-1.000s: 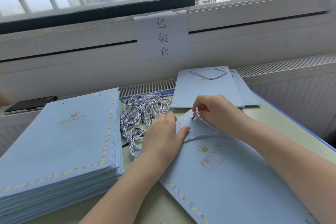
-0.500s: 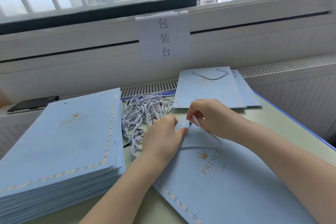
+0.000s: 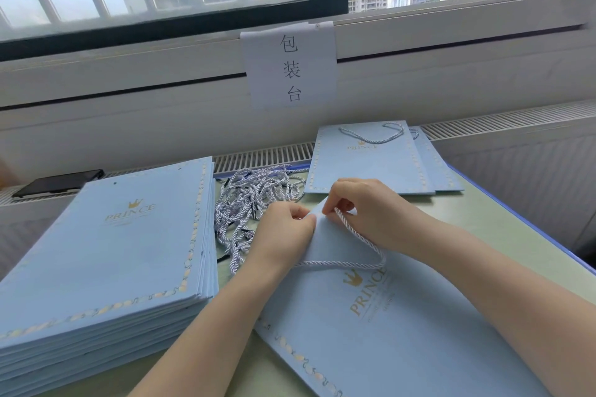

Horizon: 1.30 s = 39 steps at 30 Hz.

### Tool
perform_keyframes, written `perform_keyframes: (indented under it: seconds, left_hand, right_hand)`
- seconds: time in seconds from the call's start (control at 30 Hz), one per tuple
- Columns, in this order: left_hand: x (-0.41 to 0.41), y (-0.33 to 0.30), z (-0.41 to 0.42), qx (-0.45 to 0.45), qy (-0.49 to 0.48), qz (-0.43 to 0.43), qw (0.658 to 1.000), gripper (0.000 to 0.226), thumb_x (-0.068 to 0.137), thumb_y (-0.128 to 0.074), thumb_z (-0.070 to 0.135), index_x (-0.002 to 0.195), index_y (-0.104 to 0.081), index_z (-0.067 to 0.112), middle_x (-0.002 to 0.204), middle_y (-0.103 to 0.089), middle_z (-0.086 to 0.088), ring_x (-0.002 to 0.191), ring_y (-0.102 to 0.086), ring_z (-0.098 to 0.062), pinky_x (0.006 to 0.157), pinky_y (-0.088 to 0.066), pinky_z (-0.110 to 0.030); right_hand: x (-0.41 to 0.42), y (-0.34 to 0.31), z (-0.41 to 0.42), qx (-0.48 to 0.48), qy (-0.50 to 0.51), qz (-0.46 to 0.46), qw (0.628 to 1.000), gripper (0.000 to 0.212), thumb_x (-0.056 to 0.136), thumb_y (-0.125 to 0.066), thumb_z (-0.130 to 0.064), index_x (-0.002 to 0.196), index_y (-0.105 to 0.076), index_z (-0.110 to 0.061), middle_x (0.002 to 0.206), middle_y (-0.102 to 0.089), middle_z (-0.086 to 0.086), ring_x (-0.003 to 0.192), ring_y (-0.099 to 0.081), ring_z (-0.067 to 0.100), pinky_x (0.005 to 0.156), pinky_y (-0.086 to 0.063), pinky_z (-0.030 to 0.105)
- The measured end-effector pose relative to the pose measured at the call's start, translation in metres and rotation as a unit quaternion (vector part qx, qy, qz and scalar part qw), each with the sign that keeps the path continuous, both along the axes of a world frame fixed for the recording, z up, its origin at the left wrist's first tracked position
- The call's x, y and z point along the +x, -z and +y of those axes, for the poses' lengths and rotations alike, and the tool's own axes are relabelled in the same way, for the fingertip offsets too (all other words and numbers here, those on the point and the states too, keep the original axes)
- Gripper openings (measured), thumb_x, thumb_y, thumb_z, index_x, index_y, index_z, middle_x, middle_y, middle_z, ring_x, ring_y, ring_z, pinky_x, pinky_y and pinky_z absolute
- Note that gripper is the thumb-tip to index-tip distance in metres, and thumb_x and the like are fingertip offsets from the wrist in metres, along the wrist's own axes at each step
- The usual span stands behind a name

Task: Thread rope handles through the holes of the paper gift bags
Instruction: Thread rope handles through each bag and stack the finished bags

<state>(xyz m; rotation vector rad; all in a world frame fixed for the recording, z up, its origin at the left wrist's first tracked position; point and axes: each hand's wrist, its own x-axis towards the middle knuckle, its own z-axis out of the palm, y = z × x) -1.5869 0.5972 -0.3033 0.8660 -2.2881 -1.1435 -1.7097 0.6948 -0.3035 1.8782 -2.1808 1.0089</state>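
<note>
A flat light-blue paper gift bag [image 3: 403,332] printed PRINCE lies slanted on the table in front of me. A white twisted rope handle [image 3: 361,235] loops across its top. My right hand [image 3: 364,209] pinches one end of the rope at the bag's top corner. My left hand [image 3: 287,232] pinches the bag's top edge right beside it, fingertips almost touching the right hand's. The hole itself is hidden by my fingers.
A thick stack of flat blue bags [image 3: 106,255] sits at the left. A tangle of loose ropes [image 3: 251,200] lies between the stack and my hands. Two bags with handles [image 3: 371,161] lie at the back right. A dark phone [image 3: 61,182] rests on the sill.
My right hand has carried the rope end left to the bag's top corner, and the loop has slid down the bag. My left hand's fingers have curled onto the bag's edge.
</note>
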Motion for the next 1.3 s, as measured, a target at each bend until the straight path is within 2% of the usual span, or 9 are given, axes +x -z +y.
perform_keyframes:
  seconds: [0.17, 0.37, 0.47, 0.57, 0.73, 0.83, 0.97, 1.2, 1.3]
  left_hand:
    - [0.0, 0.001, -0.001, 0.015, -0.004, 0.007, 1.0, 0.02, 0.09, -0.053, 0.011, 0.076, -0.067, 0.008, 0.072, -0.06, -0.004, 0.068, -0.049, -0.015, 0.058, -0.037, -0.022]
    - [0.001, 0.004, 0.001, -0.09, 0.025, 0.039, 0.995, 0.021, 0.093, -0.053, 0.017, 0.073, -0.057, 0.013, 0.063, -0.056, 0.004, 0.062, -0.05, -0.017, 0.058, -0.038, -0.028]
    - [0.002, 0.006, 0.002, -0.199, 0.033, 0.056, 0.978, 0.019, 0.094, -0.052, 0.02, 0.076, -0.055, 0.014, 0.064, -0.057, 0.003, 0.065, -0.053, -0.021, 0.062, -0.042, -0.036]
    - [0.003, 0.004, 0.003, -0.248, 0.042, 0.065, 0.966, 0.016, 0.094, -0.051, 0.021, 0.082, -0.057, 0.011, 0.069, -0.059, 0.001, 0.069, -0.055, -0.024, 0.064, -0.044, -0.039]
    - [0.001, 0.0, 0.008, -0.172, 0.042, 0.048, 0.983, 0.021, 0.097, -0.047, 0.023, 0.101, -0.064, 0.011, 0.086, -0.067, -0.001, 0.083, -0.06, -0.017, 0.076, -0.046, -0.032]
    - [-0.001, -0.005, 0.007, -0.011, 0.06, 0.052, 0.997, 0.025, 0.099, -0.046, 0.023, 0.098, -0.064, 0.006, 0.08, -0.063, 0.0, 0.072, -0.056, -0.01, 0.066, -0.041, -0.016]
    - [0.004, -0.011, 0.003, 0.173, 0.069, 0.086, 0.979, 0.029, 0.099, -0.048, 0.024, 0.091, -0.071, 0.009, 0.089, -0.071, -0.012, 0.078, -0.063, -0.019, 0.078, -0.05, -0.033]
    - [0.009, -0.014, 0.001, 0.233, 0.035, 0.11, 0.966, 0.021, 0.087, -0.061, 0.0, 0.075, -0.073, 0.012, 0.077, -0.073, -0.013, 0.066, -0.066, -0.023, 0.07, -0.055, -0.035]
    - [0.008, -0.014, 0.003, 0.159, 0.03, 0.077, 0.984, 0.019, 0.089, -0.059, 0.003, 0.077, -0.068, 0.014, 0.071, -0.068, -0.004, 0.056, -0.062, -0.008, 0.057, -0.05, -0.016]
  right_hand:
    - [-0.004, -0.006, 0.003, 0.042, 0.005, -0.07, 0.997, 0.016, 0.085, -0.064, -0.001, 0.093, -0.074, -0.011, 0.074, -0.058, -0.017, 0.065, -0.054, -0.015, 0.066, -0.037, 0.002]
    - [-0.006, -0.004, 0.001, 0.033, 0.063, -0.005, 0.997, 0.019, 0.082, -0.071, -0.025, 0.1, -0.062, -0.023, 0.091, -0.048, -0.011, 0.088, -0.043, 0.007, 0.078, -0.042, 0.03]
    - [-0.008, -0.007, 0.004, 0.023, 0.104, -0.024, 0.994, 0.043, 0.079, -0.073, -0.035, 0.115, -0.053, -0.023, 0.107, -0.043, -0.011, 0.103, -0.033, 0.005, 0.085, -0.039, 0.031]
    - [-0.014, -0.01, 0.005, 0.035, 0.099, -0.077, 0.991, 0.057, 0.074, -0.077, -0.038, 0.122, -0.048, -0.028, 0.109, -0.047, -0.008, 0.096, -0.037, 0.008, 0.083, -0.036, 0.027]
    - [-0.012, -0.016, 0.008, 0.058, 0.108, -0.111, 0.986, 0.042, 0.074, -0.077, -0.036, 0.107, -0.051, -0.031, 0.096, -0.054, -0.005, 0.092, -0.044, 0.015, 0.085, -0.039, 0.033]
    - [0.0, -0.016, 0.006, 0.046, 0.086, -0.071, 0.993, 0.038, 0.077, -0.075, -0.032, 0.107, -0.054, -0.029, 0.096, -0.049, -0.011, 0.101, -0.038, 0.012, 0.087, -0.036, 0.029]
    - [0.004, -0.014, 0.004, 0.035, 0.057, -0.043, 0.997, 0.032, 0.078, -0.074, -0.032, 0.097, -0.049, -0.038, 0.088, -0.042, -0.02, 0.095, -0.032, 0.005, 0.074, -0.029, 0.013]
    - [0.003, -0.015, 0.006, 0.043, 0.029, -0.054, 0.997, 0.022, 0.084, -0.069, -0.027, 0.093, -0.051, -0.037, 0.096, -0.052, -0.008, 0.098, -0.038, 0.008, 0.075, -0.03, 0.01]
    - [0.002, -0.014, 0.006, 0.053, 0.035, -0.037, 0.997, 0.013, 0.085, -0.067, -0.026, 0.094, -0.057, -0.029, 0.094, -0.052, -0.008, 0.093, -0.039, 0.007, 0.076, -0.03, 0.005]
